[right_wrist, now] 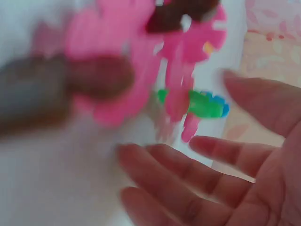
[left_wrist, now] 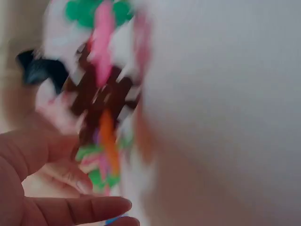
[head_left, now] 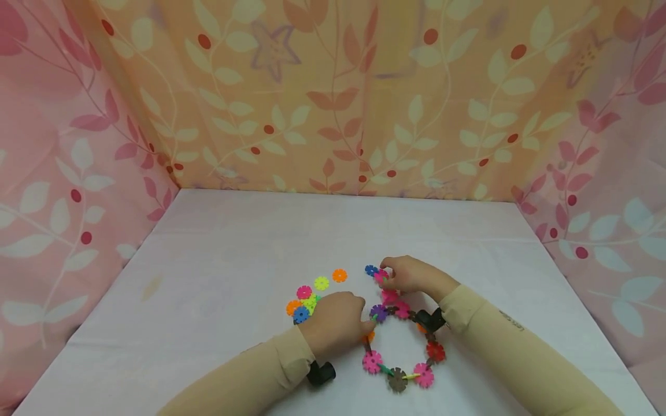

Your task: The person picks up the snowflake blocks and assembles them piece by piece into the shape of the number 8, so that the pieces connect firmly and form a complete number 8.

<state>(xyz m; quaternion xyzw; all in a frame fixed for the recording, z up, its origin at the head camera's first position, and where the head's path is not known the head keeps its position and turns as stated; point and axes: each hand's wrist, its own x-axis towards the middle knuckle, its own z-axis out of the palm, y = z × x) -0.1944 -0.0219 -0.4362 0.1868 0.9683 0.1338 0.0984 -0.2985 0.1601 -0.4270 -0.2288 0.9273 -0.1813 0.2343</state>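
Observation:
Notched plastic snowflake discs, interlocked into a ring [head_left: 424, 375], lie on the white table; pink, brown, red, purple and orange pieces show. From its top a short branch of pink discs [head_left: 389, 297] runs up to a blue disc [head_left: 371, 270]. My left hand [head_left: 338, 323] is at the ring's left side, partly covering an orange disc [head_left: 369, 337]. The left wrist view has its fingers extended beside a blurred brown disc [left_wrist: 101, 96]; contact is unclear. At the branch, my right hand [head_left: 411, 274] has fingers spread, close to a green disc [right_wrist: 204, 104], with nothing gripped.
Loose discs lie left of the ring, among them an orange disc [head_left: 340, 275], a yellow disc [head_left: 321, 283] and a blue disc [head_left: 301, 315]. Patterned curtains [head_left: 333, 104] enclose the back and sides of the table [head_left: 218, 242]. Black wrist cameras [head_left: 321, 374] sit under the sleeves.

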